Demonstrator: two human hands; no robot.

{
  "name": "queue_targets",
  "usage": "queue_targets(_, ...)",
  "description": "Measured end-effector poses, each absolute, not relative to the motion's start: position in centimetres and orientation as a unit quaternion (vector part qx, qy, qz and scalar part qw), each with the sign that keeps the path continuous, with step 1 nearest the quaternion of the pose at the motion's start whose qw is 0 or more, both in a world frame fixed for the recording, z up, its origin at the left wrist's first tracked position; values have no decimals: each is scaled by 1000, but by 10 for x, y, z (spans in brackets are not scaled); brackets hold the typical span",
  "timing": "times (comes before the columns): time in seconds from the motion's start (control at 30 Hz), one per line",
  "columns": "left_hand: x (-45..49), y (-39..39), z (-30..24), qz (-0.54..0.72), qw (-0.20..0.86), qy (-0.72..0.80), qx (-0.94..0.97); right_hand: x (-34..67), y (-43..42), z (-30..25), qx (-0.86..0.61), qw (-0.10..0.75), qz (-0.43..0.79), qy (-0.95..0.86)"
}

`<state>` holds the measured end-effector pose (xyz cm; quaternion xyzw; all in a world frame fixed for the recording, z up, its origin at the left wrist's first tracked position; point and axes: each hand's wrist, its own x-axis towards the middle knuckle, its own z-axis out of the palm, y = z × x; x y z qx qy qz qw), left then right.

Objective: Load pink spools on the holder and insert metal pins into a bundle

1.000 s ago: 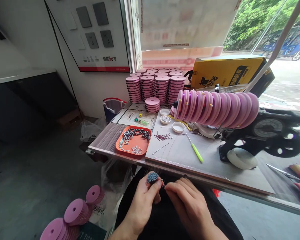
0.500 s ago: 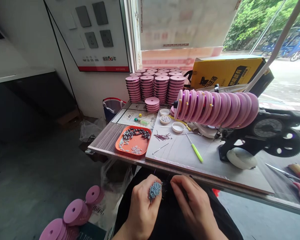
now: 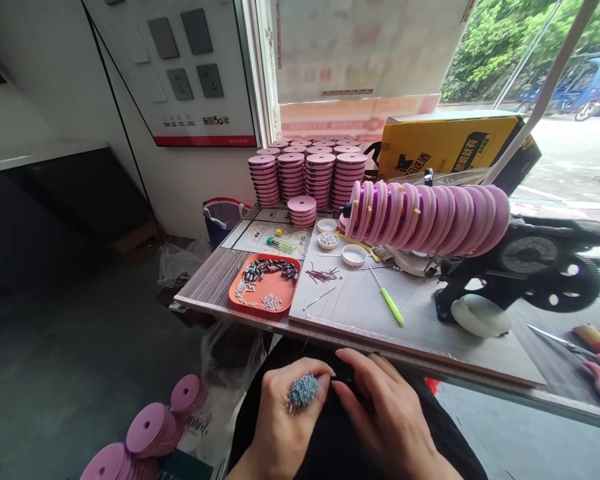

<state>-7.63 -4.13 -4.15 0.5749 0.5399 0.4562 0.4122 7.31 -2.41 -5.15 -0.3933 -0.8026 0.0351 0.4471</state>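
Note:
My left hand (image 3: pixel 285 417) is closed around a tight bundle of thin pins with blue-grey tips (image 3: pixel 301 391), held over my black-clad lap. My right hand (image 3: pixel 387 413) sits just to the right of it, its fingers pinched together at the bundle's side; what they grip is too small to make out. Both hands are below the front edge of the work table (image 3: pixel 380 343).
On the table are an orange tray (image 3: pixel 265 287) of small parts, stacks of pink spools (image 3: pixel 307 175), a row of pink spools on a black winding machine (image 3: pixel 430 217), a green-handled tool (image 3: pixel 390 303), small white dishes (image 3: pixel 354 254) and scissors (image 3: pixel 593 353). More pink spools (image 3: pixel 150 427) lie on the floor at left.
My left hand has turned and dropped slightly, tipping the bundle's tips from upward to toward the camera. My right hand has slid in closer to it.

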Motion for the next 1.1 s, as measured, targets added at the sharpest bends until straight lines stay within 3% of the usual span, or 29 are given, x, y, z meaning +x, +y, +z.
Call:
queue_targets(0.1,-78,-38,-36,514,523,496,465,75,-23,-49,-346,387,-47,-853)
queue_targets(0.2,-76,-35,-24,550,671,394,304,77,-23,-45,-299,364,-59,-880)
queue_targets(0.3,-70,-33,-13,570,736,323,169,79,-22,-38,-262,356,-60,-895)
queue_targets(0.53,-77,-20,-4,641,687,328,93,80,-20,-35,-260,367,-63,-891)
queue_targets(0.67,-110,-8,1,753,529,361,149,89,-20,-37,-278,356,-40,-891)
queue_targets(0.7,-115,-8,-1,750,514,376,179,92,-20,-37,-289,357,-35,-888)
queue_targets(0.87,-101,-27,-33,481,614,531,332,94,-18,-37,-318,396,-42,-860)
queue_targets(1.1,-64,-32,-40,527,603,462,382,85,-19,-43,-317,416,-40,-852)
